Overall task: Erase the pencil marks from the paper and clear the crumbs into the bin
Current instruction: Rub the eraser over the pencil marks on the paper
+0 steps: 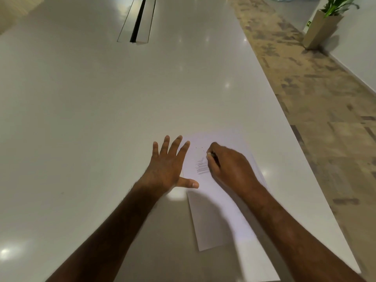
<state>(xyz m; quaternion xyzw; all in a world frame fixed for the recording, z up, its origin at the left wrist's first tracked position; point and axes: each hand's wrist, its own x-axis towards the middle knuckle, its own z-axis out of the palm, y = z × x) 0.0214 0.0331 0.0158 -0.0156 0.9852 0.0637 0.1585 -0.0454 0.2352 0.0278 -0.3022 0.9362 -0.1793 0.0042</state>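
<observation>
A white sheet of paper (pixel 215 212) lies near the right edge of the table. Faint grey pencil marks (pixel 202 166) show on its upper half, with a few tiny dark crumbs (pixel 199 148) just beyond them. My left hand (pixel 167 167) lies flat with fingers spread, pressing the paper's left edge, thumb on the sheet. My right hand (pixel 230 165) grips a dark pencil with a pale eraser tip (pixel 209 154) set against the paper beside the marks. No bin is in view.
The long white table (pixel 101 108) stretches ahead, with a metal cable hatch (pixel 138 20) at its far middle. Its right edge runs close to the paper. Beyond it lie patterned floor and a potted plant (pixel 323 25) by the wall.
</observation>
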